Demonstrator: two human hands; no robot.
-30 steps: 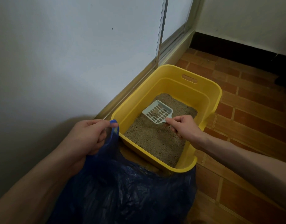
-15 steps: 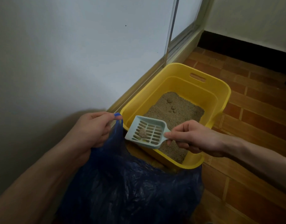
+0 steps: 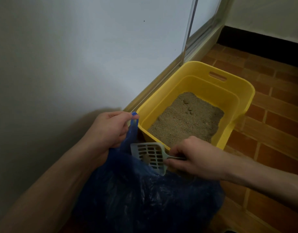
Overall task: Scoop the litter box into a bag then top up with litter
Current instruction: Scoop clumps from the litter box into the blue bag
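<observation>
Step in hand: emptying a scoop load into the bag, i.e. the scooping half of the task. Topping up was not yet begun, and no litter supply was in view.

Left hand (image 3: 109, 130) pinched the blue bag (image 3: 144, 199) by its handle loop, thumb and fingers curled round the plastic, holding the mouth up and open just beside the near corner of the yellow litter box (image 3: 242, 98). Right hand (image 3: 193, 158) gripped the handle of the pale slotted scoop (image 3: 149, 156), fingers curled round it. The scoop head sat over the bag mouth, tipped toward it, its lower edge dipping behind the bag's rim. One small brownish clump (image 3: 146, 159) lay on the slots, apparently not yet dropped.

The litter box stood on the brick-patterned floor (image 3: 271, 148) against the sliding-door track. Sandy litter (image 3: 187, 120) covered its bottom; a few small lumps (image 3: 189, 111) showed near the far end.

Judgement: the next move called for tipping the scoop further, perhaps with a light shake, so the clump fell inside the bag and not over its rim. The left hand needed to keep the mouth wide. After that, another pass for the far lumps seemed likely.

Writing: none readable. No brand or label seen on box, scoop or bag.
</observation>
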